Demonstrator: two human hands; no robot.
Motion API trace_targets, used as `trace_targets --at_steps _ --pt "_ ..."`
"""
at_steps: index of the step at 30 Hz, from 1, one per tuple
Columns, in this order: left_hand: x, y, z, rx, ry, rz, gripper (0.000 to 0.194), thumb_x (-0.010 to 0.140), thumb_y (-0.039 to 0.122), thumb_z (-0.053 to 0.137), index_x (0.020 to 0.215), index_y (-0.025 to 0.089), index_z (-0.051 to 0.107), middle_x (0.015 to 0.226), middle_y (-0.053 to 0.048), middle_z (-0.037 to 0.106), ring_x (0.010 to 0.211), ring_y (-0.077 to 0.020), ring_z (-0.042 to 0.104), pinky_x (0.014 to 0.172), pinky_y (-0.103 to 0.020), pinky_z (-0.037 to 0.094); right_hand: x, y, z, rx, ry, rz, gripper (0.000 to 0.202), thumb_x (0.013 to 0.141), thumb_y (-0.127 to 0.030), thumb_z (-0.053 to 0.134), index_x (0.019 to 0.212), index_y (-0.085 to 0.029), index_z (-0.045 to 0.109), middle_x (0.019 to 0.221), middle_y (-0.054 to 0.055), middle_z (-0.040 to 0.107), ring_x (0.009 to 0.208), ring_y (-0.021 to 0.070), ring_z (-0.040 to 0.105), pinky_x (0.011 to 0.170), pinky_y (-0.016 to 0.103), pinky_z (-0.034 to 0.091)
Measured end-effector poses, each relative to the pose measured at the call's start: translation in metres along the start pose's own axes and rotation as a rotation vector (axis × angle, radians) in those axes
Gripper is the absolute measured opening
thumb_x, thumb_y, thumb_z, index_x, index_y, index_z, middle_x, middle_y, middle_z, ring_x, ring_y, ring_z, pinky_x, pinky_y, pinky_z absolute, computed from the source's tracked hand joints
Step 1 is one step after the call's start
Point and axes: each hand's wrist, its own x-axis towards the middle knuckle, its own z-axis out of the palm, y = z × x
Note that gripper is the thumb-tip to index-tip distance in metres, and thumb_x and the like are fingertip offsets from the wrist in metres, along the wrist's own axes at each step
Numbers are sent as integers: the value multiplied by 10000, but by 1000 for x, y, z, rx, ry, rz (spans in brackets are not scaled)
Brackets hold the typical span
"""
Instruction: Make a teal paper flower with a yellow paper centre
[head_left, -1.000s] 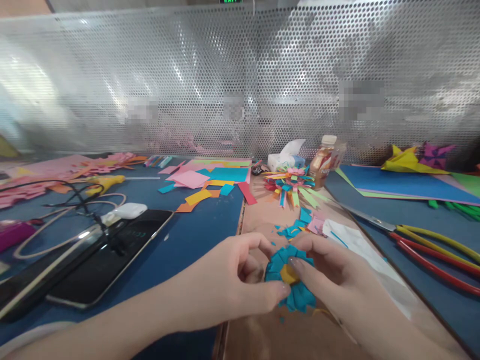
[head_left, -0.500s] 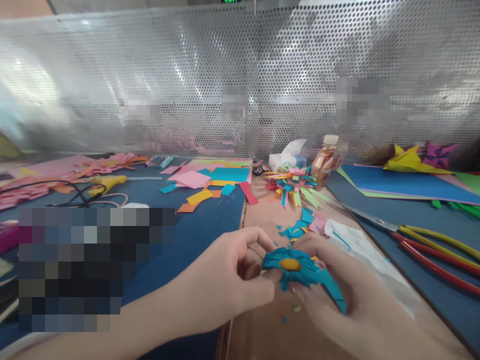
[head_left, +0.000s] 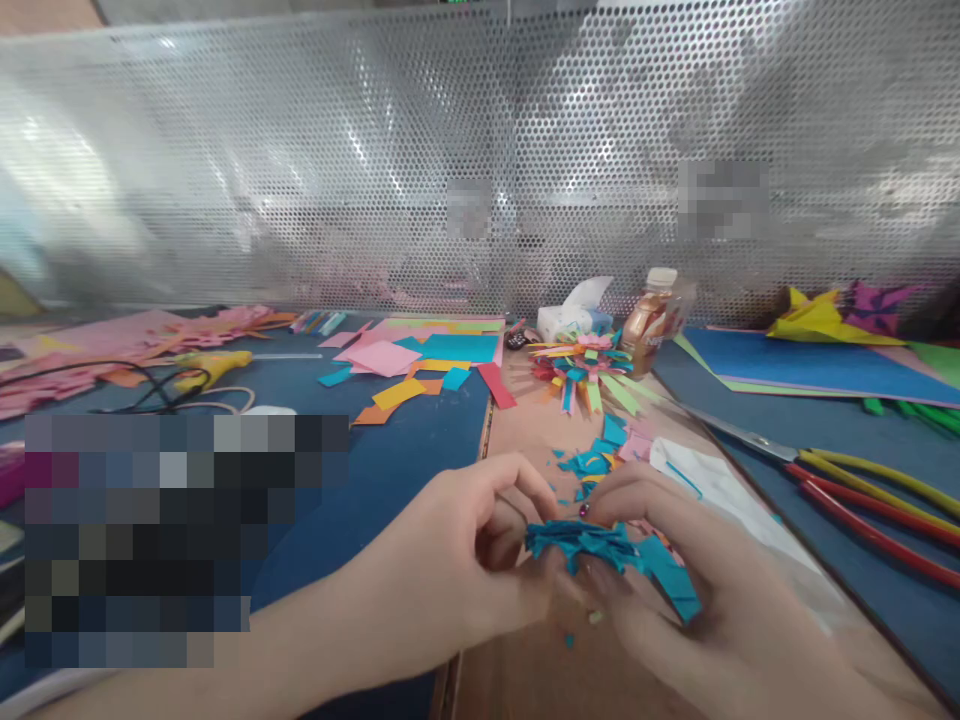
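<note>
A blue paper flower (head_left: 581,541) is held edge-on between my two hands, above the brown strip of table. My left hand (head_left: 469,560) pinches its left rim between thumb and fingers. At the right side, my right hand (head_left: 675,570) grips the flower with thumb and fingers, a blue paper strip (head_left: 670,582) sticking out beside the palm. The flower's face is turned out of sight. Blue paper scraps (head_left: 592,460) lie just beyond my fingers. A pink scrap (head_left: 640,440) and a white sheet (head_left: 712,490) are by my right hand.
Scissors (head_left: 795,458) with red and yellow handles lie at right. Beyond are a colourful paper-strip bundle (head_left: 585,365), a bottle (head_left: 649,320) and a tissue box (head_left: 574,320). Cut paper (head_left: 386,357) and a yellow glue gun (head_left: 214,370) lie left. A perforated metal panel (head_left: 375,150) closes the back.
The blue paper flower has been tilted so that its orange-yellow centre no longer shows and its edge faces me. Both hands keep hold in nearly the same place.
</note>
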Motion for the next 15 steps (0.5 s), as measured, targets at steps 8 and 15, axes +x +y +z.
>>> trace_targets --at_steps 8,15 --pt "-2 -9 1 34 -2 94 123 747 199 592 796 194 479 476 117 324 430 -52 272 401 -159 201 -3 4 0 -3 -42 -81 303 646 -15 435 869 -219 453 861 -40 513 808 79 506 703 182 425" --pt "-1 -10 1 33 -14 126 122 769 230 589 803 195 478 479 114 331 428 -49 274 395 -148 208 -3 0 0 -17 -46 -39 210 671 -62 434 824 -203 463 825 -13 517 769 108 514 672 227 431"
